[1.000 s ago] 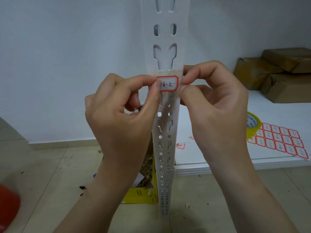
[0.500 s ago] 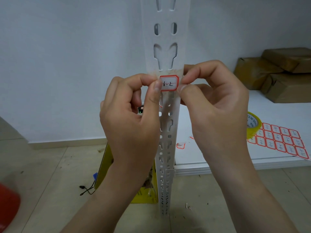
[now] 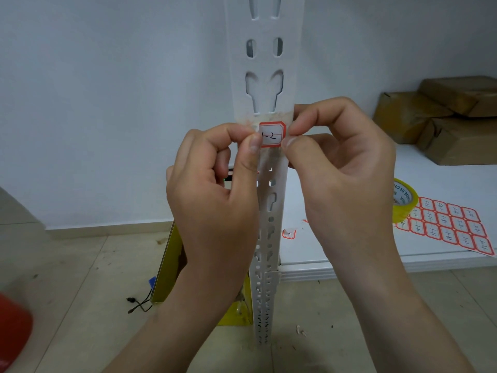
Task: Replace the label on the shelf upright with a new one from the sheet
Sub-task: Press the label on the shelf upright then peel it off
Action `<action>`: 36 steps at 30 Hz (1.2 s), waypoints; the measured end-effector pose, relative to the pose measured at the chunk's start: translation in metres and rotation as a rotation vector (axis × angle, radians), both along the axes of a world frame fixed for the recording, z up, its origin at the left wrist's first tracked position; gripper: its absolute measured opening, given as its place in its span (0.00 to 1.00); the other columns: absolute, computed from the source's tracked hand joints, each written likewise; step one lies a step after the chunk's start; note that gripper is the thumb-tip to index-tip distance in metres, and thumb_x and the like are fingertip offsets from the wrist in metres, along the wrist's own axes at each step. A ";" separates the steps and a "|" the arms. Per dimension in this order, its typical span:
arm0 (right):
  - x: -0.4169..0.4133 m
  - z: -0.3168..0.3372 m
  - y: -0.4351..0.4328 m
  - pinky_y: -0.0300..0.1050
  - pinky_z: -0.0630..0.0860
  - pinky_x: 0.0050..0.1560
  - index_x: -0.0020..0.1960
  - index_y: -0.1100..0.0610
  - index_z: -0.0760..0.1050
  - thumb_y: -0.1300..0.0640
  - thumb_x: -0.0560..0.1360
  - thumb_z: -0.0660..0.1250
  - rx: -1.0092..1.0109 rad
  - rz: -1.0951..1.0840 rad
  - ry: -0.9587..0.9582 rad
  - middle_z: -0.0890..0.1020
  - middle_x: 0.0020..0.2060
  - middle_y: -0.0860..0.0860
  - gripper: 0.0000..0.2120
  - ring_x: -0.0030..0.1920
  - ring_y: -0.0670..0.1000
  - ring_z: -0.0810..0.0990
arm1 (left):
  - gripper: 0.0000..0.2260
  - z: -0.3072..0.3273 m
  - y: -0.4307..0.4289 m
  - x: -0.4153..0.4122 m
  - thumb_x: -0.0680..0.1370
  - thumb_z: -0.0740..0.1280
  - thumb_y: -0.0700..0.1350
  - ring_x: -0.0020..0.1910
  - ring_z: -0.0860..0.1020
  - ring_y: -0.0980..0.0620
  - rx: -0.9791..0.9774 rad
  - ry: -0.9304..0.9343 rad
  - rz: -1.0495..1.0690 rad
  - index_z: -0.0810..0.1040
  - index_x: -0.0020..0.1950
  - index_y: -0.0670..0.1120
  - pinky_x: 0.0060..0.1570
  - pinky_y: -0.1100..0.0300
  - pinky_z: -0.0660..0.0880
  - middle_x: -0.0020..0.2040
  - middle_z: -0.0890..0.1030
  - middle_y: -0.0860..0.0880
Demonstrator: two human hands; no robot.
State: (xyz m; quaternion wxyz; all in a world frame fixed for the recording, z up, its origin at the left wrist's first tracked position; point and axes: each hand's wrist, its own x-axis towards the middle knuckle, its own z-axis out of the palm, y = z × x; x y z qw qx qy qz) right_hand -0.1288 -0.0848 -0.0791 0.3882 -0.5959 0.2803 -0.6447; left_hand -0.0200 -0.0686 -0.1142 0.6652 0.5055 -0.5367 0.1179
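Observation:
A white slotted shelf upright point(image 3: 265, 84) runs down the middle of the view. A red-bordered label point(image 3: 272, 134) marked "1-2" lies against it over a patch of old adhesive residue. My left hand point(image 3: 215, 195) pinches the label's left edge between thumb and forefinger. My right hand point(image 3: 341, 168) pinches its right edge the same way. The label sheet point(image 3: 451, 224), with several red-bordered labels, lies on the white shelf board point(image 3: 349, 246) at the right.
A yellow tape roll point(image 3: 404, 200) rests beside the sheet. One loose label point(image 3: 289, 234) lies on the board near the upright. Brown cardboard parcels point(image 3: 443, 117) are stacked at the back right. A yellow box point(image 3: 169, 267) stands on the tiled floor behind my left forearm; a red object point(image 3: 13, 327) is at the lower left.
My left hand has shifted slightly right, uncovering more of the yellow box. The label has moved a little to the right on the upright. My right hand has barely moved.

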 end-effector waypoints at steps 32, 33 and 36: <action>0.000 -0.001 -0.001 0.40 0.83 0.37 0.43 0.58 0.77 0.71 0.75 0.67 -0.014 -0.020 0.007 0.85 0.45 0.46 0.09 0.40 0.46 0.85 | 0.05 0.000 0.003 -0.005 0.83 0.68 0.49 0.32 0.68 0.55 0.040 0.027 -0.053 0.76 0.51 0.60 0.38 0.35 0.73 0.33 0.66 0.58; 0.000 -0.001 -0.001 0.42 0.84 0.37 0.43 0.58 0.77 0.71 0.75 0.67 -0.014 -0.021 0.009 0.85 0.45 0.47 0.09 0.40 0.47 0.85 | 0.05 0.000 0.003 -0.005 0.83 0.68 0.49 0.32 0.68 0.54 0.043 0.030 -0.055 0.76 0.51 0.60 0.37 0.35 0.73 0.33 0.66 0.58; 0.000 0.000 -0.001 0.48 0.84 0.37 0.42 0.56 0.76 0.70 0.74 0.67 -0.018 -0.034 0.006 0.85 0.44 0.45 0.09 0.39 0.48 0.85 | 0.08 0.000 0.004 -0.006 0.82 0.68 0.50 0.31 0.67 0.54 0.057 0.066 -0.075 0.75 0.49 0.64 0.36 0.34 0.73 0.32 0.66 0.58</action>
